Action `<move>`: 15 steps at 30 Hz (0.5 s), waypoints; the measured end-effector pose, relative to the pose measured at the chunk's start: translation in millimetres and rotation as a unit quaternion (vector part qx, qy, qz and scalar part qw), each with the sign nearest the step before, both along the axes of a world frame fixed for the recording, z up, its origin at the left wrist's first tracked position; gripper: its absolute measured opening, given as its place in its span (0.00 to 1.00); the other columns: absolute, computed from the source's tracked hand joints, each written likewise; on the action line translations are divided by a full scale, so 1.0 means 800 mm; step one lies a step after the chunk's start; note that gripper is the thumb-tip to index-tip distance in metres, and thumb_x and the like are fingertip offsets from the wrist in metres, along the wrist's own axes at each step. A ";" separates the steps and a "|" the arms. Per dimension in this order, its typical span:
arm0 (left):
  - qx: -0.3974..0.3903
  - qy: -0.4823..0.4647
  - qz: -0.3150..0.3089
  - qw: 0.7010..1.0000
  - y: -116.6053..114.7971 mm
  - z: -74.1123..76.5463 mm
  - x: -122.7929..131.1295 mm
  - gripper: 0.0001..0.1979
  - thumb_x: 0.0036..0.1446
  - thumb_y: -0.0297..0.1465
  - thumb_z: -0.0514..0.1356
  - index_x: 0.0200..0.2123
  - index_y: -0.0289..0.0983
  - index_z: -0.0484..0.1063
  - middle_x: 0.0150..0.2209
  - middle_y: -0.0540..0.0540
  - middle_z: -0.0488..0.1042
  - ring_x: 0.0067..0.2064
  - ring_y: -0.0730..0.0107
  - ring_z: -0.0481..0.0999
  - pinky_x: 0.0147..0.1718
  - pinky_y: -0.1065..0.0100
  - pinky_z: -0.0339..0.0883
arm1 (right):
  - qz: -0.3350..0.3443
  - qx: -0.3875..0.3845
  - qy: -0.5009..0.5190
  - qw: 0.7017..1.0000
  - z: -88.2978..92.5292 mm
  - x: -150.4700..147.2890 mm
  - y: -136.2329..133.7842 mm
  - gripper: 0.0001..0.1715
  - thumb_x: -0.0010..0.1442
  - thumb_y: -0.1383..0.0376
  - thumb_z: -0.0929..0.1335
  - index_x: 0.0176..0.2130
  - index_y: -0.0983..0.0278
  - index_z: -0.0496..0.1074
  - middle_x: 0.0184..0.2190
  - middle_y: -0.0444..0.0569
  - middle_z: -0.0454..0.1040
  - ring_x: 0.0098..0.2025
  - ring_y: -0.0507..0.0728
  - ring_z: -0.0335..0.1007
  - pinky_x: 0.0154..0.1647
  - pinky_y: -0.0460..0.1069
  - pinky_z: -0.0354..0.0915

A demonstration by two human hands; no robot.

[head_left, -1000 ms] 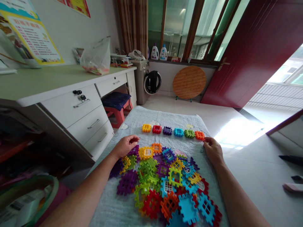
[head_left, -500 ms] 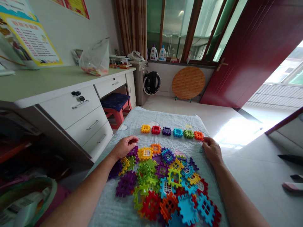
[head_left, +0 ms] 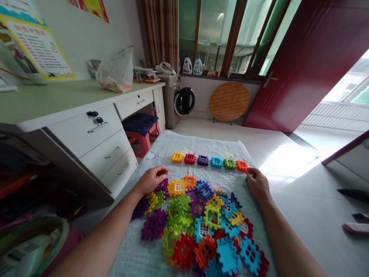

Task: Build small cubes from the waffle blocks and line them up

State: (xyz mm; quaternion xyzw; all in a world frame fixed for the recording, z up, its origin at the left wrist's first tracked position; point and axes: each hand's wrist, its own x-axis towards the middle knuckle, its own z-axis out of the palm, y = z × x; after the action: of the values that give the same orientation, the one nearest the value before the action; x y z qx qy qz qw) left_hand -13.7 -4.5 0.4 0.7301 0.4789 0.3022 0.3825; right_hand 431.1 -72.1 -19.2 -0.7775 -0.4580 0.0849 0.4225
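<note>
My left hand (head_left: 152,179) rests at the far left of a heap of plastic building pieces, its fingers loosely bent with a gap to the thumb and nothing held. Just below it lies a purple piece (head_left: 162,186). My right hand (head_left: 258,184) is loosely curled, with its fingertips at the right side of an orange block (head_left: 241,166); whether they touch it is unclear. That block ends a row with a yellow block (head_left: 177,157), a red block (head_left: 190,158), a dark purple block (head_left: 203,160), a blue block (head_left: 216,162) and a green block (head_left: 230,164).
The heap holds several loose panels, among them a green panel (head_left: 212,216) and a red panel (head_left: 184,251), on a pale blue cloth (head_left: 198,141). A white desk (head_left: 98,132) stands left, with a stool (head_left: 141,124) beside it. A round wooden tabletop (head_left: 229,100) leans behind.
</note>
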 end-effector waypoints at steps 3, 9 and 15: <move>-0.003 0.002 0.003 1.000 0.000 0.001 0.001 0.13 0.51 0.35 0.57 0.39 0.37 0.72 0.38 0.46 0.77 0.41 0.64 0.76 0.43 0.65 0.69 | -0.005 -0.001 -0.008 1.000 0.001 0.000 0.000 0.21 0.47 0.58 0.63 0.40 0.63 0.73 0.27 0.47 0.74 0.28 0.55 0.67 0.32 0.50 0.61; -0.006 0.013 0.000 1.000 0.003 -0.001 0.000 0.13 0.51 0.36 0.57 0.40 0.37 0.71 0.39 0.46 0.77 0.41 0.63 0.76 0.43 0.64 0.69 | -0.002 -0.001 -0.001 1.000 0.002 -0.001 0.002 0.21 0.47 0.58 0.63 0.39 0.64 0.73 0.27 0.47 0.74 0.27 0.55 0.67 0.32 0.49 0.61; -0.006 0.009 0.002 1.000 0.002 0.000 0.001 0.13 0.51 0.36 0.57 0.39 0.37 0.71 0.39 0.45 0.77 0.41 0.63 0.76 0.43 0.63 0.69 | -0.004 0.002 0.004 1.000 0.003 -0.003 0.001 0.21 0.47 0.57 0.63 0.39 0.64 0.73 0.27 0.47 0.74 0.27 0.55 0.67 0.31 0.49 0.61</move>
State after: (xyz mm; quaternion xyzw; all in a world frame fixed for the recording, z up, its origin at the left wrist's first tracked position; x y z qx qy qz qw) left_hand -13.1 -2.6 0.0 0.7294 0.4857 0.2938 0.3818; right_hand 428.9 -71.6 -16.4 -0.7780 -0.4537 0.0854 0.4261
